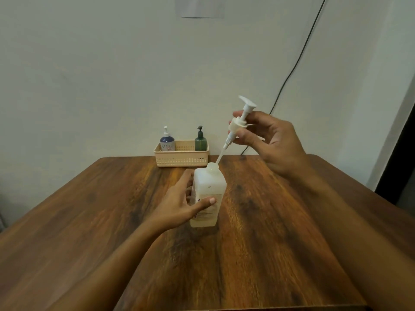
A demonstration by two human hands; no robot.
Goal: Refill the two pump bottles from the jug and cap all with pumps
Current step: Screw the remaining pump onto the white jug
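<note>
The left hand (179,203) grips the white jug (207,196) around its middle, thumb across the label, holding it upright near the centre of the wooden table (280,243). At 12 o'clock from the jug, at the table's far edge, a beige basket (180,159) holds 2 pump bottles: a blue-and-white one (167,142) at its left end and a dark green one (200,142) at its right end, both already wearing pumps. At about 1 o'clock from the jug's open neck, the right hand (267,140) pinches a white pump (239,122) by its collar, tilted, with the dip tube's tip just at the neck's rim. Judging from this, the 2 bottles look done and put away, though their fill levels can't be read; what's left is feeding the tube down and screwing the collar onto the jug
</note>
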